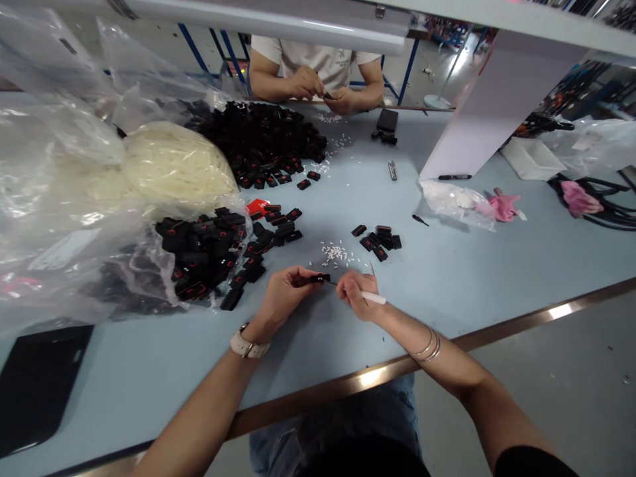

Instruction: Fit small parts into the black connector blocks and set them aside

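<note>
Between the fingertips of my left hand (291,291) is a small black plastic part (320,278). My right hand (358,295) is wrapped round a white-handled tool (373,297) with a thin dark shaft. The shaft points left, and its tip is at or very near the right end of the black part; contact is too small to tell. Just beyond my hands lies a scatter of tiny white pieces (334,252). A small group of black parts (377,242), some with orange-red marks, lies to the right of them.
Clear bags (54,179) and a heap of black parts (268,139) fill the left. A black tray (42,384) lies front left. A white post (497,106) rises at right beside a bagged bundle (457,204). Opposite, a co-worker's hands (322,91) hold a small part.
</note>
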`<action>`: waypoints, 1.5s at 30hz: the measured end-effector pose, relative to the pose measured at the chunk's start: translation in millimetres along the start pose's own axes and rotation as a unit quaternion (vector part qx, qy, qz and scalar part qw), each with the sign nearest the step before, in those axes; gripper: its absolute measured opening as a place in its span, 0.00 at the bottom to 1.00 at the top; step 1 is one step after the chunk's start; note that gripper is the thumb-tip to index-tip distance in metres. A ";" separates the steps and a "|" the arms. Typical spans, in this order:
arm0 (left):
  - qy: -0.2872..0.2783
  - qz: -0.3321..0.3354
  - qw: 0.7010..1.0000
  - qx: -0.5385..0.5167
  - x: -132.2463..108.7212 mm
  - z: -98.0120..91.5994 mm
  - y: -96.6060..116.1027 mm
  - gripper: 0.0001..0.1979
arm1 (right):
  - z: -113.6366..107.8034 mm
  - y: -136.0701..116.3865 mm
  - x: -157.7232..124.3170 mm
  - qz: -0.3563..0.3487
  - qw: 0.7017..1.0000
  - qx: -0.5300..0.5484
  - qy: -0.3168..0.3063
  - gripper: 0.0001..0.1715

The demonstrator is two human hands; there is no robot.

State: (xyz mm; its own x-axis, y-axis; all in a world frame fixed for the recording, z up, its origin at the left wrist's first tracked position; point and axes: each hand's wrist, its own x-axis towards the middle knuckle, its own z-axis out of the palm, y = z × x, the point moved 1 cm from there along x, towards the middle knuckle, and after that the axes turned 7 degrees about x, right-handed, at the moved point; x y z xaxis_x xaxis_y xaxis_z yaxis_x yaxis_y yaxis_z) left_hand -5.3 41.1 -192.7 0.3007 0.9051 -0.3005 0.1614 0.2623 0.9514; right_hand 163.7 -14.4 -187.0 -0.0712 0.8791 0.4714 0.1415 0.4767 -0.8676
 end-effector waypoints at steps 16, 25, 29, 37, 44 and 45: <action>-0.052 -0.072 0.991 -0.101 -5.5 7.0 4.5 0.18 | 2.2 5.7 -1.3 -0.120 0.972 -0.196 -0.044 0.26; 0.043 0.027 0.998 0.035 -0.6 1.8 2.8 0.18 | -0.8 8.6 -5.6 -0.051 0.993 -0.105 0.007 0.30; 0.044 0.053 0.995 0.073 -2.8 3.0 5.0 0.15 | 0.7 6.8 -3.9 -0.036 0.996 -0.075 0.008 0.28; 0.053 0.070 0.992 0.091 -2.5 1.7 2.1 0.13 | 0.7 4.6 -1.3 -0.037 0.996 -0.079 -0.009 0.28; 0.043 0.043 0.995 0.074 -3.8 2.5 2.3 0.16 | 1.6 3.7 -1.2 -0.103 0.978 -0.172 -0.053 0.23; 0.041 0.038 0.997 0.061 -3.7 2.7 1.8 0.18 | 2.2 4.8 -1.8 -0.108 0.974 -0.189 -0.057 0.23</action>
State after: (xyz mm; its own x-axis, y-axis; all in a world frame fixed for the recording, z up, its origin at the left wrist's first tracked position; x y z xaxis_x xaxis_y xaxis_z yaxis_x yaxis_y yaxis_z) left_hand -3.5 37.4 -190.1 0.2389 0.9464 -0.2172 0.2559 0.1544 0.9543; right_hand 162.4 -13.7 -192.3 -0.2461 0.7630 0.5977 0.4634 0.6343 -0.6188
